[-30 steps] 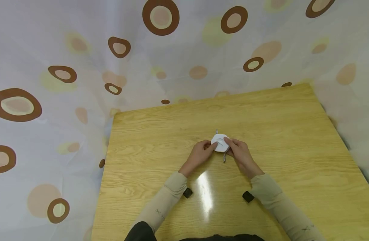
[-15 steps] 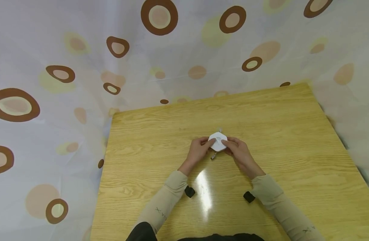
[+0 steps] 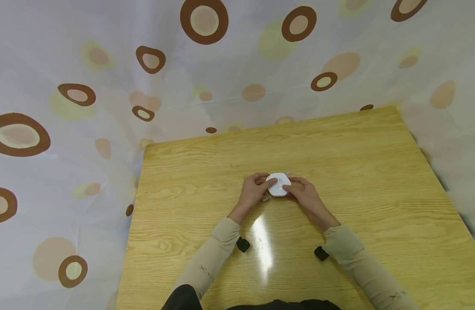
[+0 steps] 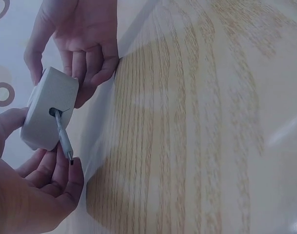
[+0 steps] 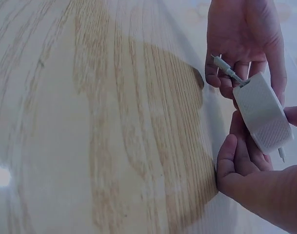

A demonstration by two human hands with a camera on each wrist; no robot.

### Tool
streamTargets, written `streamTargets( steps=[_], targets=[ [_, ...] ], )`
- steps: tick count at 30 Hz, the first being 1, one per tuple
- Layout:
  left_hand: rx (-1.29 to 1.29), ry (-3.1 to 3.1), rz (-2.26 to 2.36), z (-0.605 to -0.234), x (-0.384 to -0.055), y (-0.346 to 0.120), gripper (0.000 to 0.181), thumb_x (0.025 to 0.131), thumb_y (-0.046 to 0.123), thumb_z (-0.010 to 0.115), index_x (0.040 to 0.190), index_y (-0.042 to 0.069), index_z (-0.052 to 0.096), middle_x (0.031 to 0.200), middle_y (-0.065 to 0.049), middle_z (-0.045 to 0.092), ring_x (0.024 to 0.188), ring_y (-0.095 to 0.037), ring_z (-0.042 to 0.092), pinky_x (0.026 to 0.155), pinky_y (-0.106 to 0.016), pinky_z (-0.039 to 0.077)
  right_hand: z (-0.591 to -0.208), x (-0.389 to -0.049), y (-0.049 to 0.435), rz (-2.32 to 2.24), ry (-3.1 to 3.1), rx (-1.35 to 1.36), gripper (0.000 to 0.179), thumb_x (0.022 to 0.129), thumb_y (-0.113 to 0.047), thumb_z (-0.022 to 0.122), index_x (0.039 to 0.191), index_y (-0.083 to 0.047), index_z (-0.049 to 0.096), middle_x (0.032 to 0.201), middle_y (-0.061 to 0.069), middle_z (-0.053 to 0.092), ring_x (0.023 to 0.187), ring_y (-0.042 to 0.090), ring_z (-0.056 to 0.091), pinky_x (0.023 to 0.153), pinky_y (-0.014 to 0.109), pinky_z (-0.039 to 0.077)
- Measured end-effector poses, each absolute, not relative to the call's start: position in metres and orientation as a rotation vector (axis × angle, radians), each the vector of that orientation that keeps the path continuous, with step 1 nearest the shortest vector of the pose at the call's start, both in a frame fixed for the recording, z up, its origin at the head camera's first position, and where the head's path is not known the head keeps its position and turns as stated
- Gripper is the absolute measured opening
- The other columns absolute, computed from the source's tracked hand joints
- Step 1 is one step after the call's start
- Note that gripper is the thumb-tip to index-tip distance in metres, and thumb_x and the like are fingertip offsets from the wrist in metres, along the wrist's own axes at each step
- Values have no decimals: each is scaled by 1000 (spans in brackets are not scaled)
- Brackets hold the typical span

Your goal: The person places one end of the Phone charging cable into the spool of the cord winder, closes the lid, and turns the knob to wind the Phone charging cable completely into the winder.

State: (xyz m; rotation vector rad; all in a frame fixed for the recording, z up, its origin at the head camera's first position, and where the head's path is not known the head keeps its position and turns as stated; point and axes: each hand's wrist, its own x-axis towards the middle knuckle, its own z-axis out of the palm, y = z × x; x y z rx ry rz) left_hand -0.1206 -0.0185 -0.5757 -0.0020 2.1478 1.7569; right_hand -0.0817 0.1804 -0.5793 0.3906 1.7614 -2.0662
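Both hands hold a white hexagonal retractable cable case (image 3: 278, 191) between them, over the middle of the table. My left hand (image 3: 253, 189) pinches its left side, thumb on the top face and fingers underneath. On the right side, my right hand (image 3: 306, 194) grips it the same way. A short cable end with a plug (image 4: 64, 139) sticks out of a round hole in the case's side wall. In the right wrist view, one plug (image 5: 227, 68) points toward the left hand, and a second plug tip (image 5: 282, 154) pokes out at the opposite end.
The wood-grain table (image 3: 198, 172) reaches back to a hanging cloth (image 3: 229, 103) printed with brown and yellow circles, which also lines the left and right sides. A small black block-shaped device (image 3: 243, 244) sits by each wrist. Light glares on the table between the forearms.
The cable case has turned clockwise as seen from above and shifted slightly left. Its near plug has swung left toward the left hand, its far one right. Both hands keep hold.
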Motion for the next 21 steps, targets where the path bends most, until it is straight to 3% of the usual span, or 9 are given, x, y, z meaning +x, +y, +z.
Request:
streamTargets(
  steps=[8, 15, 21],
  targets=[
    [7, 2151, 1760, -573, -120, -18, 46, 98, 34, 78, 129, 3, 68, 110, -20, 79, 81, -7, 69, 68, -19, 53, -577, -80, 181, -2004, 1792, 395, 72, 103, -20, 69, 158, 3, 30, 96, -10, 75, 89, 1, 72, 86, 21, 61],
    [141, 2205, 1692, -571, -123, -20, 42, 97, 34, 78, 125, 3, 73, 107, -17, 79, 81, -6, 68, 67, -19, 53, -576, -80, 183, -1949, 1806, 366, 84, 103, -20, 70, 162, 4, 17, 121, 10, 74, 94, 0, 71, 89, 21, 60],
    [282, 2244, 1580, -568, -130, -25, 38, 96, 35, 79, 121, 6, 76, 103, -13, 80, 84, -10, 71, 70, -21, 55, -574, -80, 182, -1895, 1837, 322, 80, 102, -22, 71, 162, 1, 24, 144, 27, 62, 98, -2, 68, 90, 20, 58]
  ],
)
